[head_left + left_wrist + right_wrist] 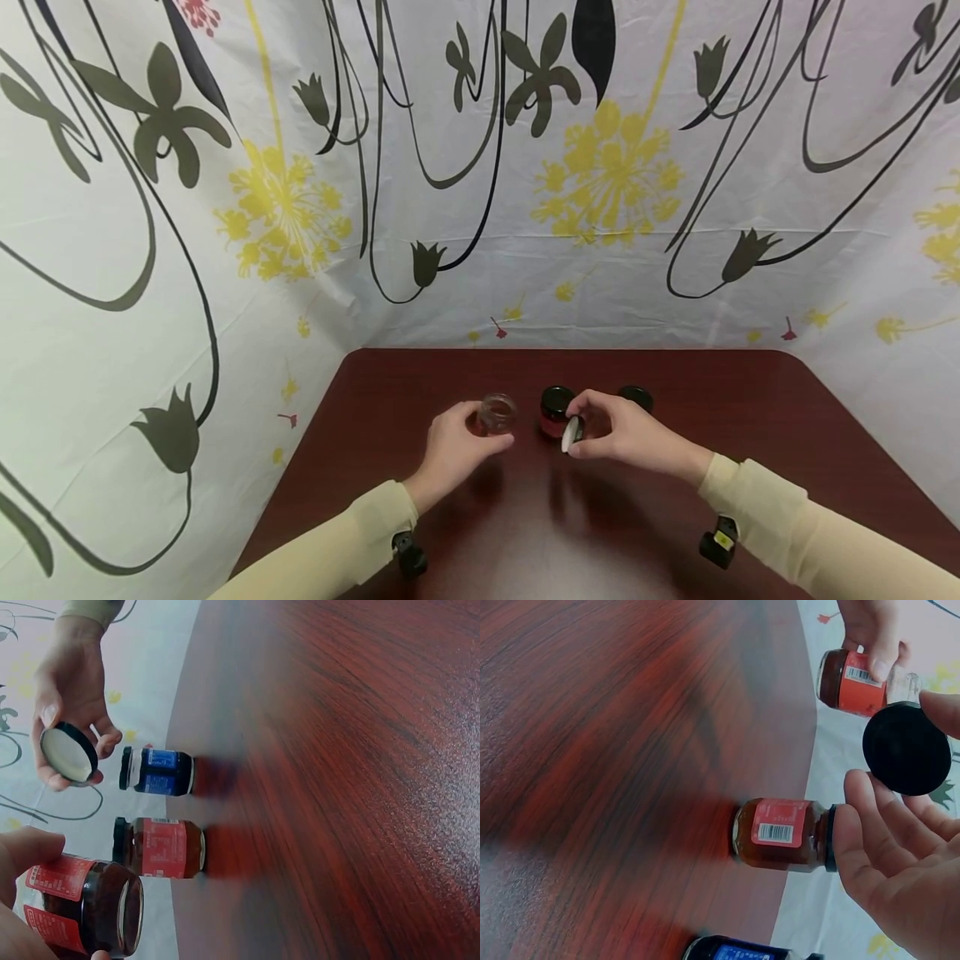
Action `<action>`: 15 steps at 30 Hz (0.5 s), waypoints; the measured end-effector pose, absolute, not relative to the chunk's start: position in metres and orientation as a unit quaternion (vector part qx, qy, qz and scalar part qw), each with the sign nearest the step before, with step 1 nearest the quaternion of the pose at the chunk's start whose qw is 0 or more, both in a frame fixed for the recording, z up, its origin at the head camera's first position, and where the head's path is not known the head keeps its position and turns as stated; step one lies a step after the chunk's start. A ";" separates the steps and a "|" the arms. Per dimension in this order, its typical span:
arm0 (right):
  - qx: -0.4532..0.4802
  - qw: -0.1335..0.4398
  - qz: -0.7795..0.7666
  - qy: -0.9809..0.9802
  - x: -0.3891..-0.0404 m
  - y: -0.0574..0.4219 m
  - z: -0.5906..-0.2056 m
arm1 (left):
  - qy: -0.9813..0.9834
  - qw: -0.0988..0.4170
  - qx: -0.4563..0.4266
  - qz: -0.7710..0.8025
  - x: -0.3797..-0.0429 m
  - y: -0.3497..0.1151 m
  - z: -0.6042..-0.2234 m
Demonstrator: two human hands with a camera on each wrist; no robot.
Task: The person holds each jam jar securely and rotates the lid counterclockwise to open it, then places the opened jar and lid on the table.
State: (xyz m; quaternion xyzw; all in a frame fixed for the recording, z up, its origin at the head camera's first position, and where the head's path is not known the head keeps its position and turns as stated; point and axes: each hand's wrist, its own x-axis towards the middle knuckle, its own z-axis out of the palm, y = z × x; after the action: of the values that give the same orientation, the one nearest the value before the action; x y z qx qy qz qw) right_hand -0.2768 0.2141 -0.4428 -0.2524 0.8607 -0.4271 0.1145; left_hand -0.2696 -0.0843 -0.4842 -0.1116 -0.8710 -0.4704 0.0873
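Observation:
My left hand (448, 443) grips a lidless glass jar (498, 412) over the table. Its red label with a barcode (861, 675) shows in the right wrist view, and its contents look dark. To its right, my right hand (633, 435) pinches a round lid (573, 434) on edge between thumb and fingers. The lid's black top (907, 748) faces the right wrist camera; its white inside (66, 754) shows in the left wrist view. Just behind the lid in the head view stands a capped jar with a red label (553, 414), partly hidden by the right hand.
A black-capped jar with a blue label (159, 772) stands to the right of the red-labelled one, mostly behind the right hand in the head view. The dark red wooden table (420, 375) reaches back to a white floral-patterned cloth (465, 292), which also hangs at both sides.

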 end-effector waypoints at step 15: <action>-0.254 0.125 -0.425 0.860 -0.275 0.232 -0.448 | -0.875 0.081 -0.083 -0.470 -0.282 -0.091 -0.496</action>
State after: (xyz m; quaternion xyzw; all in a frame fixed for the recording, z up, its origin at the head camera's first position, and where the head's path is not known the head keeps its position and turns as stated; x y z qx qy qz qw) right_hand -0.2748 0.2321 -0.4483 -0.2538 0.8599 -0.4249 0.1249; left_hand -0.2822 -0.0911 -0.4956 -0.0828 -0.8748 -0.4704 0.0814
